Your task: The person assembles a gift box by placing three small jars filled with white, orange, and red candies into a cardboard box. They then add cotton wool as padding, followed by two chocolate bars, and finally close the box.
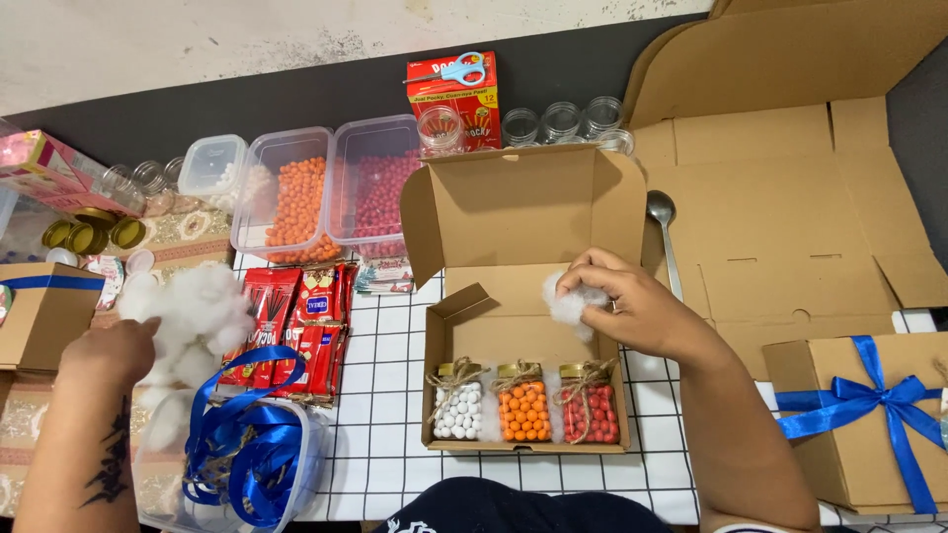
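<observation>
Right hand (632,306) is pinched shut on a small tuft of white stuffing (571,304), held over the back half of the open kraft gift box (494,286). Left hand (109,350) is well apart from it, closed into the big pile of white stuffing (197,311); fingers are buried in the fluff, so grip looks like a grab but I can't confirm it.

Just below the right hand, in the box's front row: three small twine-tied jars side by side, touching the front wall. White candy jar (460,407) on the left, orange candy jar (523,405) in the middle, red candy jar (590,407) directly under the right wrist.

Right of the left hand: red snack packets (301,326) stacked flat on the grid-pattern cloth. Below it: a clear tub of blue ribbon (242,454).

Beyond the packets: clear tub of orange candy (294,197) next to a tub of red candy (375,188). Metal spoon (664,237) lies just past the right hand. Closed box with blue bow (869,424) sits to the right of the right forearm. Scissors (449,71) rest on a red carton behind the open lid.
</observation>
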